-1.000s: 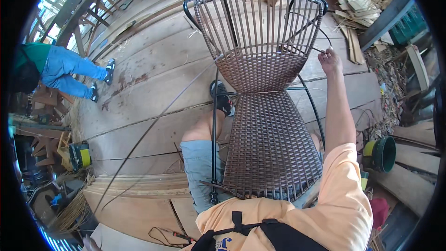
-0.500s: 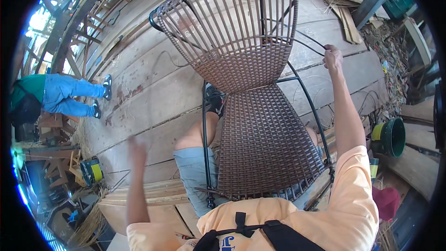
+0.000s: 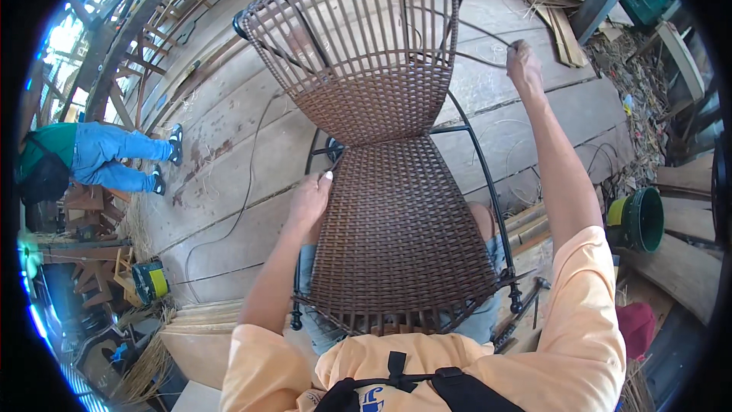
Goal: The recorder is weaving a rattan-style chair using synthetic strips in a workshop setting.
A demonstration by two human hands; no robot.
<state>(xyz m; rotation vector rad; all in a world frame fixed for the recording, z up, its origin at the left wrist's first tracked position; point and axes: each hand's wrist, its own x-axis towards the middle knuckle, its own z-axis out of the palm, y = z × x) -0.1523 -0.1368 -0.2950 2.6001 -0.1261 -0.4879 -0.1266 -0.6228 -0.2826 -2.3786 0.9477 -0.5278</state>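
Observation:
A brown woven wicker chair (image 3: 400, 221) on a dark metal frame stands tilted between my legs. Its seat is fully woven, while the upper backrest (image 3: 358, 19) shows bare upright strands above a band of weave. My right hand (image 3: 524, 69), right of the backrest, is closed on a looped dark weaving strand (image 3: 488, 32) that runs into the uprights. At the seat's left edge my left hand (image 3: 309, 197) grips the chair, thumb on top; its other fingers are mostly hidden. A long loose strand (image 3: 251, 176) curves over the floor on the left.
Another person (image 3: 114, 157) in jeans stands at the left. Green buckets stand at the right (image 3: 646, 220) and lower left (image 3: 150, 281). A hammer (image 3: 542, 283) lies right of the seat. Wood offcuts (image 3: 560, 0) are piled at the far right of the plank floor (image 3: 213, 206).
My left hand has come in from the left and taken hold of the seat's edge. The chair has shifted left, and my right hand has moved left and farther away with the strand.

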